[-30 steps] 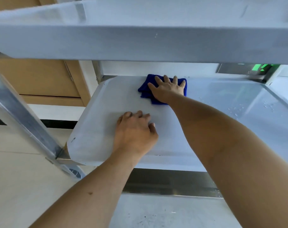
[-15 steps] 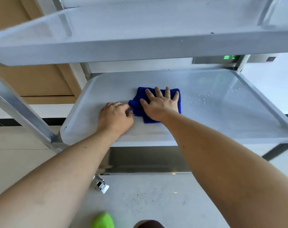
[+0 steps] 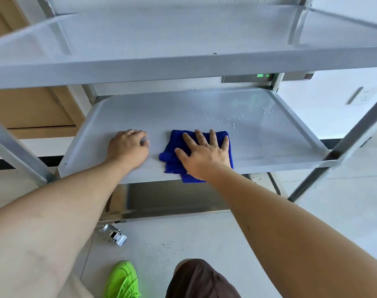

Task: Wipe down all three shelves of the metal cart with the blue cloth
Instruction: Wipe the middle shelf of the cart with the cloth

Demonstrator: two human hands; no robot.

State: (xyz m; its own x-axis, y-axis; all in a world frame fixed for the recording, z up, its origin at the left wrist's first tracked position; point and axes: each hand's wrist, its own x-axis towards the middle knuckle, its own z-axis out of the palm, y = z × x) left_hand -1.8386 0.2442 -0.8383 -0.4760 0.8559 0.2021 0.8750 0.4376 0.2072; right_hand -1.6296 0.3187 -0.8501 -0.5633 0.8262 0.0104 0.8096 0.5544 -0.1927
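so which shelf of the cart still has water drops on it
The middle shelf, where the right hand presses the blue cloth: droplets bead beyond the cloth. The top shelf shows none.

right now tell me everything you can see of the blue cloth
The blue cloth is deep royal blue and looks like soft, napped microfibre, folded into a rough rectangle with layered edges showing at its left. It lies flat on the middle shelf of the metal cart, at the front, with its near corner hanging over the shelf's front edge. The right hand presses on it, palm down and fingers spread, covering much of it. The left hand rests on the shelf beside it, apart from it.
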